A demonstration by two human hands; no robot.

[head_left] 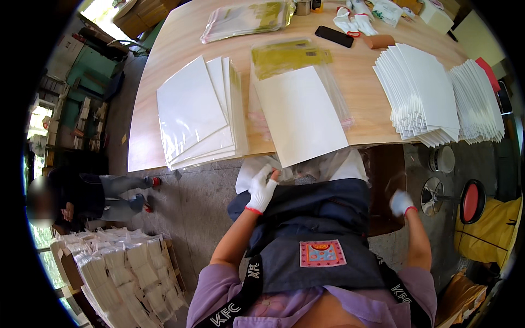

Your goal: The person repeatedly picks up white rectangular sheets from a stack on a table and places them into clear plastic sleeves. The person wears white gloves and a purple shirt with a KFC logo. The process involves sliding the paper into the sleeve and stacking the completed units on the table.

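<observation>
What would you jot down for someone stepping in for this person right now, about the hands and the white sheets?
Left hand: gloved, at the table edge on clear film just under the white sheet that overhangs the table.
Right hand: gloved, blurred, below the table edge; whether it holds anything cannot be told.
Bagged sheets are piled on the left, the unbagged stack on the right.
Done: the left pile. Left: the right stack, seemingly.

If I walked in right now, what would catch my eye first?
Probably the white sheets: a big one hanging over the table's near edge, a fanned stack to its left, and taller piles at right. Below, the gloved left hand touches the apron; the right hand hangs free.
</observation>
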